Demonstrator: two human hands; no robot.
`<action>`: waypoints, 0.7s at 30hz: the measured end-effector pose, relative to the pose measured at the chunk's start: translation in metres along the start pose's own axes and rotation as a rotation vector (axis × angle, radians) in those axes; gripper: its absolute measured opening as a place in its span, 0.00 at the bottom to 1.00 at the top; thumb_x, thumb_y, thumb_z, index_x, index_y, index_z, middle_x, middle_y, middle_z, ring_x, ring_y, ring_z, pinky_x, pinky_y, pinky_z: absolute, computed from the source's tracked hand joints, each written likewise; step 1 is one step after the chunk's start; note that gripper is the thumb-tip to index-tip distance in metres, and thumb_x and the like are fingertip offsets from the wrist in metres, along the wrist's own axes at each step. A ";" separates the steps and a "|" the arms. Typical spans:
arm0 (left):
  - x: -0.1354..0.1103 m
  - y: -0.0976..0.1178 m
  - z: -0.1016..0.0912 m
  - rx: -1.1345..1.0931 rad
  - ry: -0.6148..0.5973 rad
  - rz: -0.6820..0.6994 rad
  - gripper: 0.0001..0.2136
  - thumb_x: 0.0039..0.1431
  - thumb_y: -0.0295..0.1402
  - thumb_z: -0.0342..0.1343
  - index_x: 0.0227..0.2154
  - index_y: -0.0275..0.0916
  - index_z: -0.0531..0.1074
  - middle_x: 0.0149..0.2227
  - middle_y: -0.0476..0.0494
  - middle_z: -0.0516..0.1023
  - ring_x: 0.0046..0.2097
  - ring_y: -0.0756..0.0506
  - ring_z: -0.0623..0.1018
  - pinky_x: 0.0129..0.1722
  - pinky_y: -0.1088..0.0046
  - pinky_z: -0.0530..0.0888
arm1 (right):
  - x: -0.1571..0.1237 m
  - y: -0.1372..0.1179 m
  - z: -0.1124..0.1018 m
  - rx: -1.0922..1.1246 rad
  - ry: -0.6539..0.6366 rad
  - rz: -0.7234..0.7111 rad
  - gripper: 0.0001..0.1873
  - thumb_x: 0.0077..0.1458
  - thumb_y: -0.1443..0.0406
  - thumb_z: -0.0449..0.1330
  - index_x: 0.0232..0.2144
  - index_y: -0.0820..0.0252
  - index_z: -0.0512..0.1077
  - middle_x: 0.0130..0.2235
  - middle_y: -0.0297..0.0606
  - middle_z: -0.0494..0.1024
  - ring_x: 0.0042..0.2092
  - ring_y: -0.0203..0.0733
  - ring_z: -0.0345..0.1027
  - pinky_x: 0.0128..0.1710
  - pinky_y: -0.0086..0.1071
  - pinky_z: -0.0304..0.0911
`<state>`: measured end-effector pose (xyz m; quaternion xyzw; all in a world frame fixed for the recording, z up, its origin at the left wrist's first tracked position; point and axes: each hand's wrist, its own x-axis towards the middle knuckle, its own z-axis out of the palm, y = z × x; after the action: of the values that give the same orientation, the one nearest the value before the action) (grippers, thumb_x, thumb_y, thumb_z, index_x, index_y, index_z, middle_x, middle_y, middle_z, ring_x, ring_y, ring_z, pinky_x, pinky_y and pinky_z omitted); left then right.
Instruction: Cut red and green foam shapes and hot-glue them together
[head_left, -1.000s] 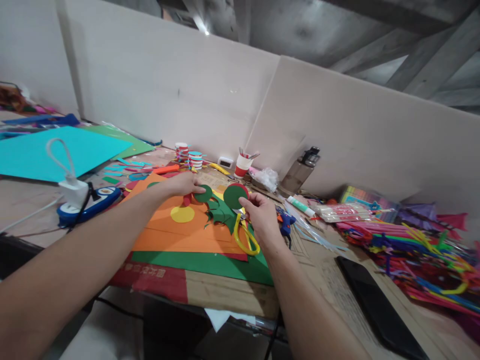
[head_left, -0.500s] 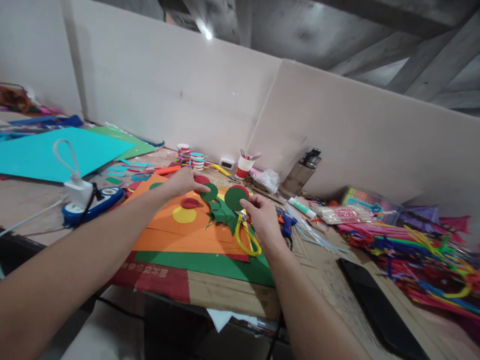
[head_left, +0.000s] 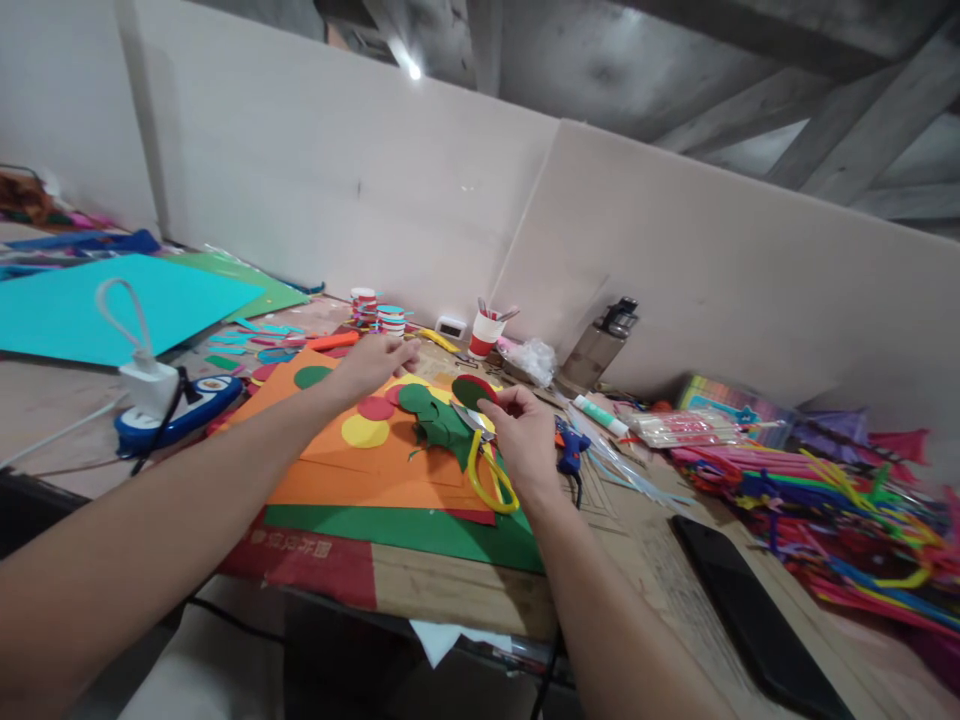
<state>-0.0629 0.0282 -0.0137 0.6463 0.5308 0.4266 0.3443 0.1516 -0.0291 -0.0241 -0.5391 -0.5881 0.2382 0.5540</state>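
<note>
My right hand (head_left: 521,425) pinches green and red paper circles (head_left: 472,390), one laid against the other, tilted above the sheets. My left hand (head_left: 382,362) hovers over the orange paper (head_left: 322,480) with fingers loosely apart and nothing visible in them. Below it lie a small green circle (head_left: 412,398), a red circle (head_left: 375,408) and a yellow circle (head_left: 365,432). Scissors with yellow handles (head_left: 491,480) rest by my right hand, beside cut green paper scraps (head_left: 442,435). Another green circle (head_left: 311,377) lies near my left forearm.
A blue glue gun (head_left: 571,450), a glue stick (head_left: 600,415) and a black phone (head_left: 750,610) lie to the right, before a heap of pipe cleaners (head_left: 840,520). A paper cup (head_left: 486,335) and a bottle (head_left: 600,345) stand behind. A power strip (head_left: 180,405) sits left.
My left hand has let go of the small green and red circles, which now lie on the paper, and has lifted slightly. The circles in my right hand have tilted flatter.
</note>
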 end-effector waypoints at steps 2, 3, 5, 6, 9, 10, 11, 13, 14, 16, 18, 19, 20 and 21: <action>-0.012 0.010 0.009 -0.367 -0.239 -0.219 0.25 0.55 0.55 0.49 0.32 0.34 0.74 0.33 0.37 0.80 0.31 0.46 0.75 0.32 0.69 0.70 | -0.005 -0.004 0.000 -0.106 0.030 -0.219 0.04 0.48 0.66 0.61 0.24 0.58 0.70 0.28 0.33 0.69 0.30 0.38 0.61 0.31 0.32 0.57; -0.017 0.014 0.014 -0.490 -0.365 -0.297 0.26 0.55 0.56 0.49 0.32 0.34 0.74 0.33 0.36 0.80 0.32 0.45 0.76 0.32 0.69 0.70 | -0.008 -0.006 0.000 -0.166 0.020 -0.342 0.03 0.49 0.68 0.59 0.24 0.58 0.71 0.30 0.35 0.69 0.32 0.38 0.62 0.32 0.32 0.58; -0.025 0.018 0.025 -0.627 -0.451 -0.314 0.22 0.53 0.53 0.55 0.29 0.34 0.74 0.29 0.40 0.79 0.31 0.46 0.76 0.31 0.71 0.70 | -0.012 -0.006 0.002 -0.285 -0.042 -0.550 0.09 0.50 0.73 0.55 0.26 0.57 0.73 0.32 0.37 0.69 0.35 0.40 0.63 0.34 0.33 0.59; -0.027 0.018 0.029 -0.665 -0.423 -0.264 0.18 0.51 0.48 0.59 0.28 0.35 0.74 0.28 0.42 0.78 0.30 0.48 0.75 0.31 0.72 0.70 | -0.013 -0.005 0.003 -0.333 -0.083 -0.616 0.11 0.50 0.75 0.53 0.26 0.57 0.73 0.33 0.38 0.69 0.36 0.40 0.63 0.35 0.33 0.60; -0.028 0.015 0.035 -0.652 -0.309 -0.147 0.11 0.44 0.36 0.66 0.27 0.34 0.74 0.26 0.46 0.77 0.27 0.51 0.74 0.31 0.74 0.70 | -0.014 -0.002 0.005 -0.384 -0.165 -0.668 0.14 0.50 0.77 0.52 0.30 0.56 0.74 0.35 0.39 0.69 0.40 0.42 0.64 0.39 0.35 0.61; -0.027 0.014 0.035 -0.621 -0.274 -0.131 0.11 0.44 0.35 0.66 0.27 0.34 0.74 0.25 0.47 0.77 0.26 0.51 0.73 0.30 0.74 0.69 | -0.013 -0.002 0.005 -0.368 -0.162 -0.636 0.15 0.50 0.76 0.52 0.32 0.56 0.74 0.37 0.40 0.69 0.41 0.42 0.64 0.40 0.36 0.62; -0.026 0.013 0.035 -0.586 -0.244 -0.123 0.10 0.45 0.35 0.65 0.27 0.34 0.74 0.25 0.47 0.77 0.26 0.51 0.73 0.30 0.74 0.69 | -0.012 -0.003 0.006 -0.336 -0.143 -0.584 0.14 0.52 0.75 0.52 0.35 0.56 0.74 0.39 0.40 0.69 0.42 0.42 0.65 0.41 0.36 0.63; -0.024 0.011 0.033 -0.530 -0.213 -0.102 0.10 0.48 0.37 0.63 0.26 0.35 0.74 0.25 0.47 0.77 0.26 0.51 0.73 0.29 0.74 0.69 | -0.011 -0.005 0.006 -0.243 -0.094 -0.441 0.12 0.55 0.69 0.54 0.42 0.57 0.72 0.42 0.42 0.69 0.42 0.42 0.65 0.39 0.35 0.64; -0.024 0.011 0.033 -0.507 -0.204 -0.085 0.10 0.50 0.38 0.62 0.25 0.35 0.73 0.24 0.48 0.76 0.25 0.51 0.73 0.29 0.74 0.69 | -0.010 -0.006 0.006 -0.188 -0.083 -0.362 0.13 0.56 0.65 0.55 0.44 0.58 0.71 0.43 0.43 0.69 0.42 0.42 0.65 0.37 0.34 0.64; -0.024 0.010 0.034 -0.466 -0.197 -0.046 0.13 0.51 0.41 0.61 0.22 0.36 0.71 0.22 0.49 0.74 0.24 0.51 0.71 0.27 0.75 0.67 | -0.009 -0.007 0.007 -0.084 -0.108 -0.220 0.17 0.54 0.59 0.59 0.45 0.59 0.69 0.41 0.42 0.71 0.39 0.41 0.65 0.35 0.33 0.63; -0.025 0.009 0.036 -0.428 -0.202 -0.019 0.15 0.52 0.43 0.60 0.21 0.36 0.71 0.20 0.50 0.73 0.22 0.52 0.69 0.25 0.75 0.65 | -0.008 -0.006 0.008 -0.014 -0.173 -0.101 0.16 0.50 0.57 0.62 0.39 0.60 0.71 0.35 0.37 0.73 0.34 0.39 0.65 0.32 0.31 0.61; -0.026 0.009 0.038 -0.420 -0.211 -0.017 0.15 0.52 0.43 0.59 0.21 0.36 0.72 0.20 0.50 0.73 0.22 0.53 0.68 0.25 0.76 0.65 | -0.008 -0.004 0.009 0.014 -0.195 -0.050 0.13 0.49 0.57 0.62 0.35 0.60 0.72 0.31 0.35 0.72 0.31 0.37 0.63 0.31 0.31 0.59; -0.027 0.009 0.039 -0.426 -0.222 -0.025 0.16 0.53 0.45 0.59 0.23 0.35 0.73 0.21 0.49 0.74 0.22 0.52 0.68 0.25 0.75 0.65 | -0.007 -0.003 0.009 0.037 -0.205 -0.007 0.11 0.49 0.57 0.61 0.30 0.60 0.71 0.27 0.32 0.71 0.28 0.36 0.61 0.29 0.30 0.57; -0.027 0.008 0.040 -0.447 -0.236 -0.038 0.17 0.54 0.46 0.58 0.24 0.35 0.75 0.22 0.48 0.76 0.23 0.52 0.70 0.25 0.75 0.66 | -0.006 -0.001 0.010 0.059 -0.202 0.029 0.11 0.49 0.57 0.61 0.26 0.60 0.70 0.24 0.30 0.68 0.26 0.35 0.59 0.28 0.30 0.55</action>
<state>-0.0245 0.0000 -0.0274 0.5895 0.3914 0.4483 0.5462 0.1415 -0.0315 -0.0283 -0.5042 -0.6259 0.3164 0.5040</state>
